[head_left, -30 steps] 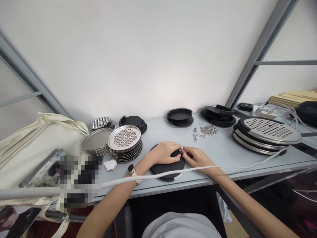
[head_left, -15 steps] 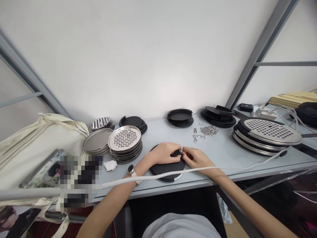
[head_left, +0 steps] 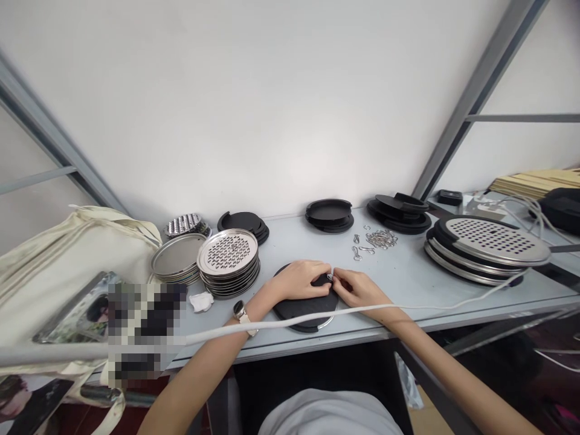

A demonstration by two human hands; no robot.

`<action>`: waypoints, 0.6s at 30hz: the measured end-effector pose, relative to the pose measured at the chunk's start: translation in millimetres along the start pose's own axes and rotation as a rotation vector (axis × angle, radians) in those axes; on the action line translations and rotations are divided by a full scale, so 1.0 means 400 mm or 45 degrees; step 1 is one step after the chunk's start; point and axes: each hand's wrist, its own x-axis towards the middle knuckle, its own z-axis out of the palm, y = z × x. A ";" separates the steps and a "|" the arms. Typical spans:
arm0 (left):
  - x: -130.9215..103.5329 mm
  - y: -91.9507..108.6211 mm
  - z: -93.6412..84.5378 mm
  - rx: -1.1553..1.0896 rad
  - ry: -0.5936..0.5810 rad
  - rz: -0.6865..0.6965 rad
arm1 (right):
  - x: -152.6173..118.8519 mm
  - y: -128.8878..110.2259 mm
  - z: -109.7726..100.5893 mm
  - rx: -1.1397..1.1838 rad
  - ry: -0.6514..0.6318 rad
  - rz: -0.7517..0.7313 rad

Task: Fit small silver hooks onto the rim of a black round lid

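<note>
A round black disc (head_left: 296, 309) with a bit of metal rim showing at its front right edge lies on the table before me. My left hand (head_left: 306, 280) rests over the disc, its fingers curled round the upper right part and holding it down. At that edge my right hand (head_left: 357, 290) pinches a small shiny metal clip (head_left: 329, 277), mostly hidden by the fingertips. Beyond the right hand lies a pile of metal clips (head_left: 381, 239), with a few loose ones nearer.
Round metal grater plates (head_left: 229, 254) and plain metal discs (head_left: 177, 257) are stacked at left, beside crumpled white tissue (head_left: 201, 302). Black discs (head_left: 328, 212) stand along the wall. Finished-looking grater discs (head_left: 493, 241) are stacked at right. A white cable (head_left: 281, 321) crosses in front.
Both hands stay at the same spot on the black disc, with only a slight shift of the fingertips at the clip. The view moves very slightly.
</note>
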 end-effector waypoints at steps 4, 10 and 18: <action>0.000 -0.001 0.002 0.005 -0.005 -0.012 | 0.000 -0.001 -0.002 -0.015 -0.015 -0.007; 0.002 -0.005 0.006 0.012 0.010 0.014 | 0.001 -0.004 -0.005 -0.032 -0.036 -0.020; -0.001 -0.001 0.009 0.091 0.010 -0.018 | 0.001 -0.008 -0.006 -0.053 -0.030 -0.009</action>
